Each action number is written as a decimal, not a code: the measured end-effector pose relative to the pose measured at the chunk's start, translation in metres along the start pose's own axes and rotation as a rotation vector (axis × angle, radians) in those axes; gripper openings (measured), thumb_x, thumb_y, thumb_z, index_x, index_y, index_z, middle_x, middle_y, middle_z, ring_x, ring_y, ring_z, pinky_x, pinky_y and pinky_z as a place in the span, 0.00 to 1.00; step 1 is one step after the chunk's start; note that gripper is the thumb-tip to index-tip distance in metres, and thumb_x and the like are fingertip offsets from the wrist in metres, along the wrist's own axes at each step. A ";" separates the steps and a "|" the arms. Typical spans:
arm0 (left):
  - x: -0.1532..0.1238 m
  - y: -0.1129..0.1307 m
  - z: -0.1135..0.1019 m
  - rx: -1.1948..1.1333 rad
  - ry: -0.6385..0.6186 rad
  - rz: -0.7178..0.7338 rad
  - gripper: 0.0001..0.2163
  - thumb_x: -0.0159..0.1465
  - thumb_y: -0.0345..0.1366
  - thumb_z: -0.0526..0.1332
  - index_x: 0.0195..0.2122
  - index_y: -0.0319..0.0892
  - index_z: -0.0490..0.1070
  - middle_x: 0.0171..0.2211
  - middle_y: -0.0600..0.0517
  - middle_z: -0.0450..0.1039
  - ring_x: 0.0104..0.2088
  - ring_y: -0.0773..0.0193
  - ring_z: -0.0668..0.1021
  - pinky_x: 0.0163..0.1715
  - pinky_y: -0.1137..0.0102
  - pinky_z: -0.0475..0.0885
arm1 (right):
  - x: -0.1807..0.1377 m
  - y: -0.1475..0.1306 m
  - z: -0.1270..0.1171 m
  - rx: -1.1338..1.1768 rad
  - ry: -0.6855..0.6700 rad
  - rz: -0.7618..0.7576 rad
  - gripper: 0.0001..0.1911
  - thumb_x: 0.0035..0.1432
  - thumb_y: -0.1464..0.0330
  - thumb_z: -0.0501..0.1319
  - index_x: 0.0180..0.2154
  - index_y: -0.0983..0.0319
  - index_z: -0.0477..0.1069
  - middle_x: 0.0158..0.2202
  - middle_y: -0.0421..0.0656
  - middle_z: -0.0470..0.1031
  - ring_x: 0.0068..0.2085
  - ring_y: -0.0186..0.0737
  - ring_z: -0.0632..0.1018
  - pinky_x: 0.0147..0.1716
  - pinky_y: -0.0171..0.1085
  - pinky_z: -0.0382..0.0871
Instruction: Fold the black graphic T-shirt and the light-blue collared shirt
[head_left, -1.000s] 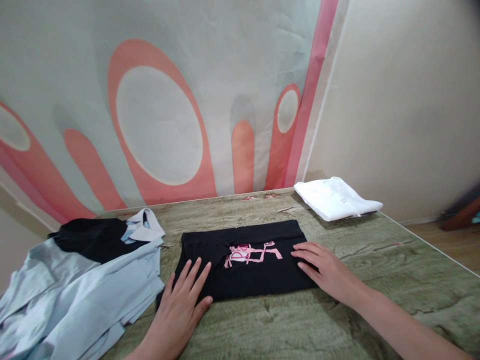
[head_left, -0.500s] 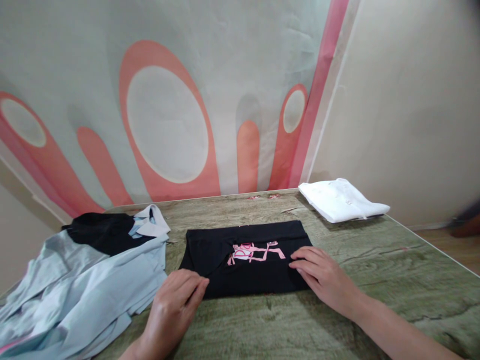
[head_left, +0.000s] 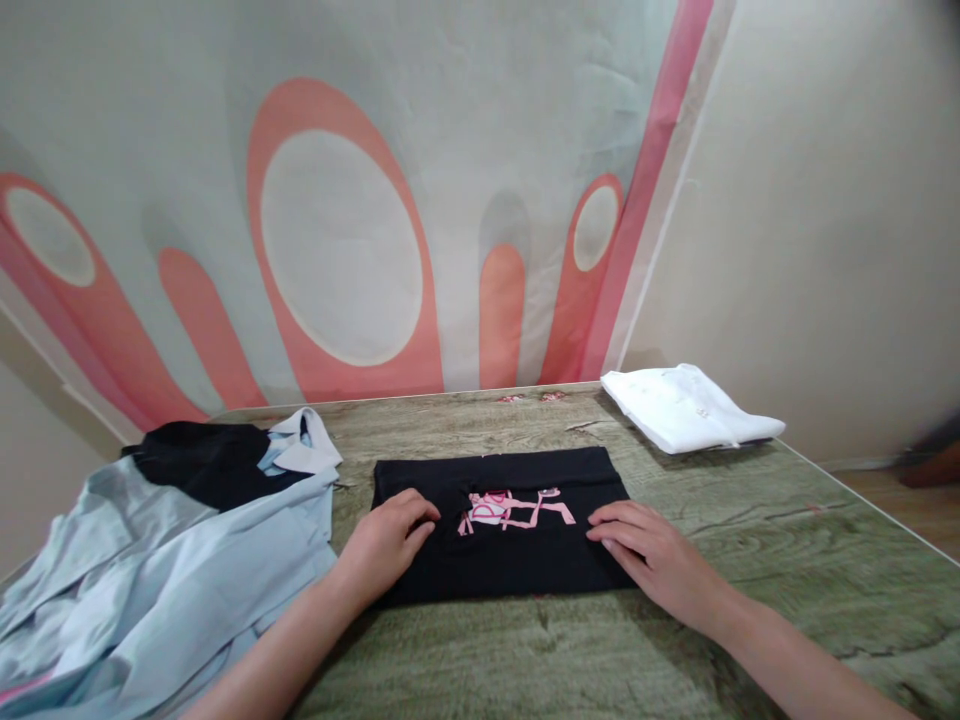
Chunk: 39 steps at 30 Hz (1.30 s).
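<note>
A black T-shirt point(head_left: 517, 567) with a pink cartoon print lies folded into a wide rectangle in front of me. My left hand point(head_left: 390, 540) rests on its left end, fingers bent and the thumb a little apart, with no cloth visibly gripped. At the opposite end, my right hand point(head_left: 649, 555) touches the T-shirt's right edge, its fingers stretched out over the cloth. The undersides of both hands are hidden.
On the left of the wood-grain table point(head_left: 750, 600) lies a loose pile of light blue shirts point(head_left: 180, 590) with a black garment point(head_left: 202, 460) among them. A folded white garment point(head_left: 690, 408) sits at the back right. Behind stands a patterned wall point(head_left: 465, 150).
My left hand has moved up and right from the T-shirt's near left corner onto its left end, and the raised fold there is flatter. My right hand stays at the right edge.
</note>
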<state>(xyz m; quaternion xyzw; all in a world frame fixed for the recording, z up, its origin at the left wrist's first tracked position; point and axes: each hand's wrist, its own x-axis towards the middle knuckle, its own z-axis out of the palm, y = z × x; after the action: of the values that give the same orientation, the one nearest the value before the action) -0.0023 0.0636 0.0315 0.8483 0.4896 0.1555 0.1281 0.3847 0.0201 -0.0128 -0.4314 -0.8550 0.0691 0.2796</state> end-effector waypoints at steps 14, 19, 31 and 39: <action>0.003 -0.047 -0.043 -0.083 0.001 0.074 0.13 0.60 0.26 0.54 0.40 0.45 0.76 0.41 0.50 0.77 0.43 0.61 0.77 0.46 0.69 0.70 | 0.023 -0.020 -0.005 0.023 0.016 -0.087 0.13 0.63 0.76 0.54 0.42 0.57 0.74 0.41 0.43 0.78 0.45 0.40 0.76 0.47 0.44 0.69; 0.023 -0.054 -0.051 -0.162 -0.030 0.048 0.16 0.56 0.24 0.54 0.38 0.44 0.77 0.36 0.53 0.77 0.36 0.65 0.77 0.39 0.73 0.70 | 0.085 -0.074 0.006 0.155 0.009 -0.271 0.14 0.61 0.79 0.54 0.41 0.59 0.74 0.40 0.43 0.78 0.45 0.38 0.76 0.48 0.41 0.68; 0.004 -0.078 -0.039 -0.244 -0.247 0.108 0.26 0.49 0.21 0.57 0.48 0.49 0.74 0.47 0.52 0.71 0.48 0.61 0.73 0.50 0.67 0.66 | 0.156 -0.117 0.096 0.148 -0.215 -0.342 0.17 0.55 0.63 0.65 0.46 0.58 0.72 0.46 0.44 0.75 0.46 0.43 0.73 0.43 0.42 0.65; 0.010 -0.075 -0.035 -0.250 -0.204 0.060 0.06 0.59 0.33 0.61 0.36 0.44 0.76 0.42 0.50 0.71 0.43 0.61 0.74 0.47 0.68 0.67 | 0.149 -0.119 0.102 0.184 -0.203 -0.264 0.16 0.56 0.62 0.65 0.46 0.58 0.71 0.45 0.43 0.74 0.47 0.43 0.70 0.45 0.43 0.62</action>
<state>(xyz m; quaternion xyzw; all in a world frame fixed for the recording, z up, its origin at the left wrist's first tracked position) -0.0708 0.1111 0.0375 0.8515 0.4251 0.1320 0.2773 0.1767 0.0751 0.0076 -0.2790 -0.9180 0.1529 0.2368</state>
